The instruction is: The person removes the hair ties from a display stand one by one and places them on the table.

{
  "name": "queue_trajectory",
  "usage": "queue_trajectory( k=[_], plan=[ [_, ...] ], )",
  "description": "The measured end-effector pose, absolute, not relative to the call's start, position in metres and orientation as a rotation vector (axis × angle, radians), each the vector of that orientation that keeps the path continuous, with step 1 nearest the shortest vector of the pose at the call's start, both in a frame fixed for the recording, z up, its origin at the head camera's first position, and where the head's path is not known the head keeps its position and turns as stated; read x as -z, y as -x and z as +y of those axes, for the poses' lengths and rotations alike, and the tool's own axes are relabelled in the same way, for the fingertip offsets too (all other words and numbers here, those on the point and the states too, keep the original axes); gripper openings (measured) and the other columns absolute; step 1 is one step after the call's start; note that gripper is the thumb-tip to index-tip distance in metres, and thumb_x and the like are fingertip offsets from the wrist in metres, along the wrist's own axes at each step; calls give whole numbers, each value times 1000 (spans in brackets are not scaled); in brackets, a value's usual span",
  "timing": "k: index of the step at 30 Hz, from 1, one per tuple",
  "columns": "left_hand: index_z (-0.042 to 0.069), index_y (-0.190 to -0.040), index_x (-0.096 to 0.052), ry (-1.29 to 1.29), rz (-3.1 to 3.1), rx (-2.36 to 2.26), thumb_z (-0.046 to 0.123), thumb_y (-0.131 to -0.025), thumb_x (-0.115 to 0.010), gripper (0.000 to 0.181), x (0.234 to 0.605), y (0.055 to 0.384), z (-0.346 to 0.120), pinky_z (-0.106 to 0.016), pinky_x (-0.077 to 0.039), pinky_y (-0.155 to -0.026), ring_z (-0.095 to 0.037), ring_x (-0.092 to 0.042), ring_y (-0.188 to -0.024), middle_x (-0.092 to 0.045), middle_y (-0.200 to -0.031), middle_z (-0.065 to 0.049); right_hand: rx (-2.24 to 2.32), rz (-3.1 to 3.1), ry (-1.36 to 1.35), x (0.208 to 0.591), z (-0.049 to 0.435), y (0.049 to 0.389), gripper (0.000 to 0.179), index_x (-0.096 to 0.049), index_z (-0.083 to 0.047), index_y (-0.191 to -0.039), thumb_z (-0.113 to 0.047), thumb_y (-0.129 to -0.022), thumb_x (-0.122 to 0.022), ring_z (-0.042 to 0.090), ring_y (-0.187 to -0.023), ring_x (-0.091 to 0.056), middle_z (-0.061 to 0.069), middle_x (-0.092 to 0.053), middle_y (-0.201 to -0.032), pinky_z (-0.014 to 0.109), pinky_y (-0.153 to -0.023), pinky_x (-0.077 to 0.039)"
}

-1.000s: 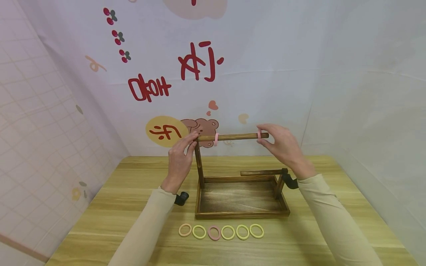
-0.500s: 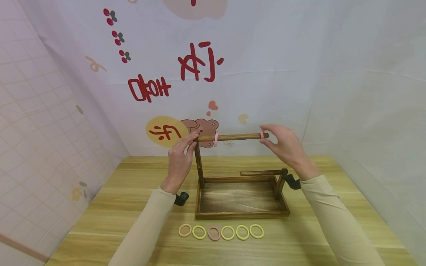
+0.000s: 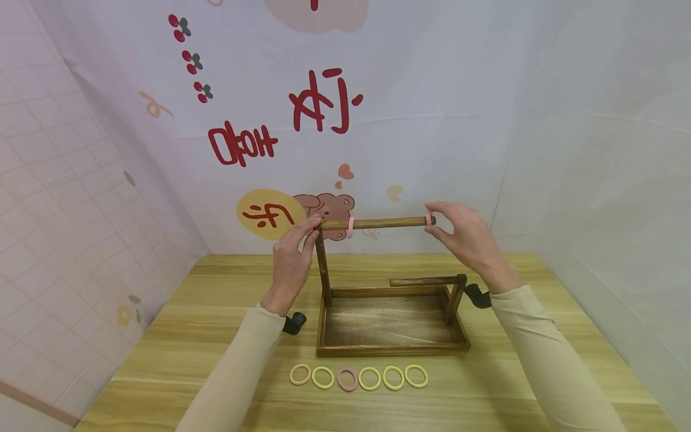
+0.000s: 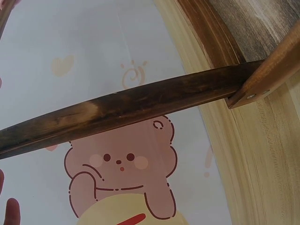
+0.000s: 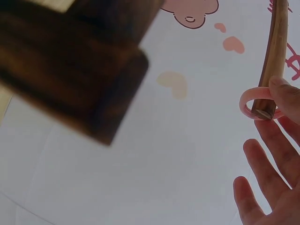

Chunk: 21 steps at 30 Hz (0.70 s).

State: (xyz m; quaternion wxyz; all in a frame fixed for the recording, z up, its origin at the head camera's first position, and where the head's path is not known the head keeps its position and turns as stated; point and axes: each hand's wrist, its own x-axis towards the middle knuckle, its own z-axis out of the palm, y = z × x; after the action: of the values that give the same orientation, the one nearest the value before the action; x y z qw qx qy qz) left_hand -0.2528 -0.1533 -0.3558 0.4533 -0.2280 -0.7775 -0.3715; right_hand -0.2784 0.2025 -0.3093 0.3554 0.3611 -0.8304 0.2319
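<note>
A dark wooden rack (image 3: 394, 349) has a tray base, a tall left post and a shorter right post. My left hand (image 3: 290, 261) holds the top of the tall post with thumb and fingers. From there the upper rod (image 3: 385, 223) runs right to a free end. One pink ring (image 3: 351, 227) hangs round its left part. With thumb and fingertips my right hand (image 3: 468, 238) pinches another pink ring (image 3: 429, 218). In the right wrist view that ring still encircles the rod's free end; the other fingers are spread apart.
A lower rod (image 3: 423, 281) reaches left from the short post. Several rings lie in a row before the tray: an orange ring (image 3: 300, 374), a darker pink ring (image 3: 348, 379) and yellow rings (image 3: 369, 378). A printed cloth (image 3: 432, 120) hangs behind the wooden table (image 3: 216, 300).
My right hand has slid the pinched pink ring rightward along the upper rod, to just short of its free end. The left hand and the other rings stay where they were.
</note>
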Motion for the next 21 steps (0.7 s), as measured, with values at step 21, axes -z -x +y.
queue_trajectory(
  k=[21],
  plan=[
    [0,-125,-73,572,-1906,896,2,-97,-70,29,356,254,-153,-51,-57,-95,-33,-70,-114,-72,-127,-15,-610,-2173,-852,309,218,268,45,-68,3,-125,1,-83,-85,40,-116,-66,19,-72,-123,55,-98,-52]
  ],
)
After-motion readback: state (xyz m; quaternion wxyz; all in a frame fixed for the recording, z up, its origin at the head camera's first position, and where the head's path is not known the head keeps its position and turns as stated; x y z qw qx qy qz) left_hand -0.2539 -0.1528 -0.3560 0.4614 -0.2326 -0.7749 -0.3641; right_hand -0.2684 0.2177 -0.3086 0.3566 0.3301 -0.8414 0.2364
